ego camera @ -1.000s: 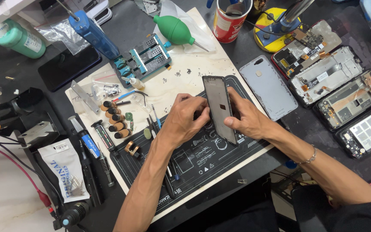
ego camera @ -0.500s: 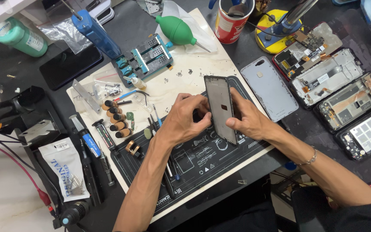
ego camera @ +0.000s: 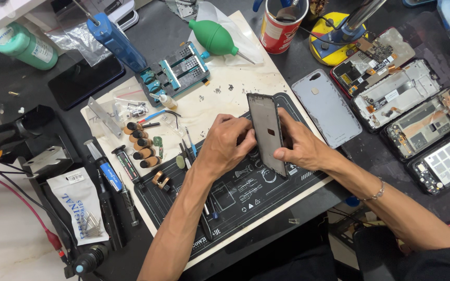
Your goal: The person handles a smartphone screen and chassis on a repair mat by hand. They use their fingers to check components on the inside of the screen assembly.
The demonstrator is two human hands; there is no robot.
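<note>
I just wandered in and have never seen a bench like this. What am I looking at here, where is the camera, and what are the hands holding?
There is no machine here: a person works with two bare hands. The single camera sits on their head and looks down at the bench. Both the left hand and the right hand hold a dark phone frame tilted on edge above a black work mat. To the right lie a grey back cover and several opened phones. Behind the hands are a blue clamp jig, a green air blower and a red can. Screwdrivers lie at the left.
</note>
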